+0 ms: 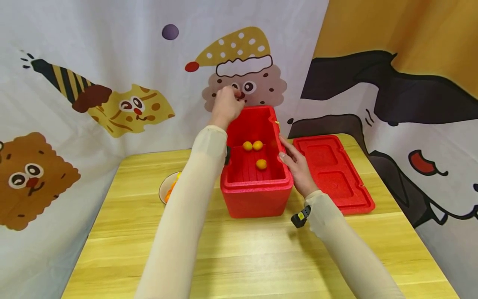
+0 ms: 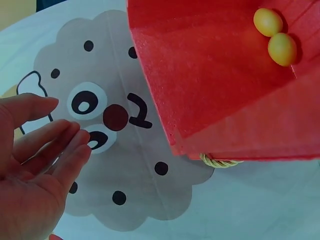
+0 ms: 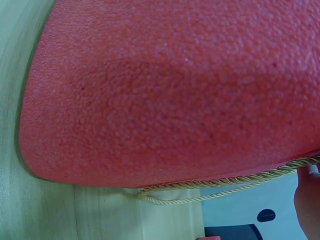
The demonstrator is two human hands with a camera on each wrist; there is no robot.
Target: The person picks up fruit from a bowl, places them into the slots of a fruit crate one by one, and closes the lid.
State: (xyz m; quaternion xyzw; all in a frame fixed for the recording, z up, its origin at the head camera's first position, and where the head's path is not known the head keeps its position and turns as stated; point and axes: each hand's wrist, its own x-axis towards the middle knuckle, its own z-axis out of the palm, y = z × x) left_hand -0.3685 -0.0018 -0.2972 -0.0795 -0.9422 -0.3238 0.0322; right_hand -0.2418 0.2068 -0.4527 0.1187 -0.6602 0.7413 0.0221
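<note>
A red foam box (image 1: 257, 201) stands uncovered on the table, with three small orange-yellow balls or fruits (image 1: 261, 164) on its floor. Over the far left end of the box is my left hand (image 1: 228, 106). Its fingers are loosely bent, and nothing shows between them in the left wrist view. My right hand (image 1: 298, 170) rests against the box's right side, thumb by the rim and fingers stretched along the wall. A twisted gold rope (image 3: 220, 182) runs along that side, close to a finger in the right wrist view.
The red lid (image 1: 334, 174) lies flat to the right of the box. A white bowl (image 1: 163, 192) holding orange and yellow pieces stands at left, partly hidden by my left sleeve. Behind the wooden table (image 1: 246, 257) hangs a printed curtain (image 1: 149, 50).
</note>
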